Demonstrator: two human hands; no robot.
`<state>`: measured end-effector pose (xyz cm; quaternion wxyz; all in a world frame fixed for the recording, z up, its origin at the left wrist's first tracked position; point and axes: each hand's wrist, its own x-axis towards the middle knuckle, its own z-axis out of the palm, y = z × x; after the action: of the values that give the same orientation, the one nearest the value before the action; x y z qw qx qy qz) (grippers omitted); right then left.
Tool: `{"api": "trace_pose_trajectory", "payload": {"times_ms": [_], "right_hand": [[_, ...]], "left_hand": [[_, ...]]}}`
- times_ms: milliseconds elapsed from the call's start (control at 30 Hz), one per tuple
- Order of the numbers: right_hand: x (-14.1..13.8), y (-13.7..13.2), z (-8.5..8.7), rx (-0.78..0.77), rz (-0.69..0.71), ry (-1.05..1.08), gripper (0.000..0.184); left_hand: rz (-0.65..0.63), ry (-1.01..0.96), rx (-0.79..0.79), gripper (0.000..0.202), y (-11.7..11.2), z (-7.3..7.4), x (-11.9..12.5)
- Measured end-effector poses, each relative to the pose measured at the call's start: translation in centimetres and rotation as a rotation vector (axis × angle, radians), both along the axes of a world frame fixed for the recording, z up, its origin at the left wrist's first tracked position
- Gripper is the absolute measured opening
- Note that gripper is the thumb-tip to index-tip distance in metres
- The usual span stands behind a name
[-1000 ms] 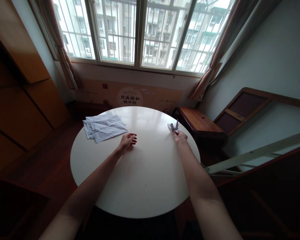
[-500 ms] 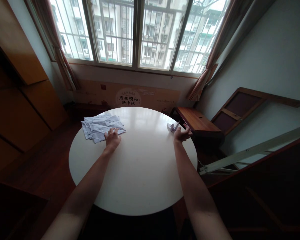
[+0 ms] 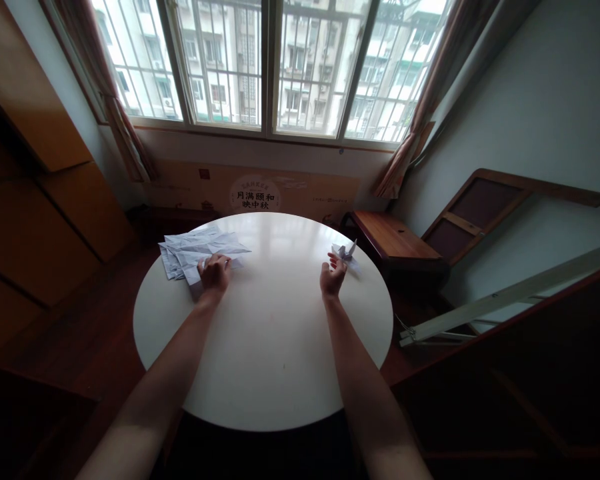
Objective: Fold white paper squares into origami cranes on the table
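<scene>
A stack of creased white paper sheets (image 3: 180, 250) lies at the left back of the round white table (image 3: 270, 347). My left hand (image 3: 214, 273) is at the stack's near right corner, its fingers closed on the top sheet of paper (image 3: 195, 288). The edge of that sheet tips up beside the thumb. A folded paper crane (image 3: 347, 252) stands at the table's right back, wings and points raised. Just in front and left of it, my right hand (image 3: 333, 277) is open with fingers loosely apart and holds nothing.
Beyond the table's right back edge stands a low wooden table (image 3: 395, 237). A wooden-framed panel (image 3: 473, 210) leans near the right wall. A printed cardboard banner (image 3: 300, 193) runs under the barred window. Wooden cabinets (image 3: 75, 220) line the left side.
My right hand has moved left, away from the crane's right side. My left hand has shifted slightly left and closed on the top sheet, whose near edge has moved.
</scene>
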<state>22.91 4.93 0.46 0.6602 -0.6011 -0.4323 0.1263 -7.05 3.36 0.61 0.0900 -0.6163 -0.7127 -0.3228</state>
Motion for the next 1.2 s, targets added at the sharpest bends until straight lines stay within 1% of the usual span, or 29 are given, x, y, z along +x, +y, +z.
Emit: {"api": "trace_pose_trajectory", "payload": {"times_ms": [33,100,133,200,267,333,367,400,433,500,600,633,667,700,733,767,833,1033,1100,1200], "right_hand": [[0.0,-0.1,0.2,0.002,0.005,-0.009,0.038],[-0.1,-0.5,0.7,-0.021,0.047,-0.059,0.037],[-0.3,-0.7,1.0,-0.046,0.075,-0.100,0.037],[-0.6,-1.2,1.4,-0.117,0.120,-0.208,0.036],[-1.0,-1.7,1.6,-0.155,0.131,-0.307,0.034],[-1.4,-2.0,1.5,-0.160,0.164,-0.383,0.033],[-1.6,-2.1,1.4,-0.159,0.200,-0.411,0.032],[-1.9,-2.2,1.2,-0.164,0.262,-0.441,0.033],[-2.2,-2.2,0.9,-0.171,0.321,-0.466,0.034],[-3.1,-2.3,0.3,-0.199,0.430,-0.550,0.035],[-4.4,-2.6,-0.6,-0.291,0.556,-0.735,0.039],[-4.8,-2.9,-0.8,-0.331,0.592,-0.806,0.041],[-5.2,-3.1,-1.0,-0.368,0.620,-0.881,0.045],[-5.5,-3.4,-1.1,-0.405,0.635,-0.952,0.048],[-5.7,-3.6,-1.1,-0.443,0.648,-1.014,0.050],[-5.9,-3.8,-1.1,-0.485,0.644,-1.055,0.051],[-5.9,-4.0,-1.0,-0.563,0.619,-1.093,0.054],[-4.7,-3.2,-0.6,-0.762,0.511,-1.055,0.065],[-4.3,-3.0,-0.7,-0.788,0.496,-1.046,0.066],[-4.1,-3.0,-0.9,-0.757,0.494,-1.041,0.064]], "left_hand": [[-0.088,0.019,0.025,0.024,-0.2,0.4,0.6],[-0.325,0.048,0.002,0.024,-0.9,1.0,2.2],[-0.449,0.054,-0.043,0.025,-1.4,1.3,3.1],[-0.650,0.026,-0.150,0.026,-2.6,1.5,5.0],[-0.845,-0.028,-0.241,0.025,-3.8,1.6,6.6],[-1.011,-0.100,-0.290,0.022,-4.7,1.7,7.6],[-1.065,-0.137,-0.297,0.020,-5.0,1.8,7.9],[-1.091,-0.165,-0.298,0.020,-5.2,1.8,8.1],[-1.099,-0.180,-0.302,0.020,-5.3,1.7,8.3],[-1.044,-0.158,-0.272,0.023,-5.0,1.4,8.4],[-0.791,-0.037,-0.161,0.027,-4.1,0.1,8.3],[-0.700,0.006,-0.152,0.031,-3.8,-0.5,8.2],[-0.617,0.047,-0.169,0.038,-3.5,-1.1,8.2],[-0.557,0.090,-0.221,0.043,-3.2,-1.6,8.1],[-0.523,0.128,-0.291,0.047,-3.0,-2.1,8.0],[-0.516,0.164,-0.348,0.049,-2.9,-2.4,7.9],[-0.493,0.206,-0.400,0.052,-2.7,-2.7,7.8],[-0.448,0.196,-0.422,0.058,-2.9,-2.3,7.9],[-0.443,0.188,-0.428,0.057,-2.8,-2.3,7.9],[-0.443,0.180,-0.421,0.056,-2.7,-2.5,7.9]]}}
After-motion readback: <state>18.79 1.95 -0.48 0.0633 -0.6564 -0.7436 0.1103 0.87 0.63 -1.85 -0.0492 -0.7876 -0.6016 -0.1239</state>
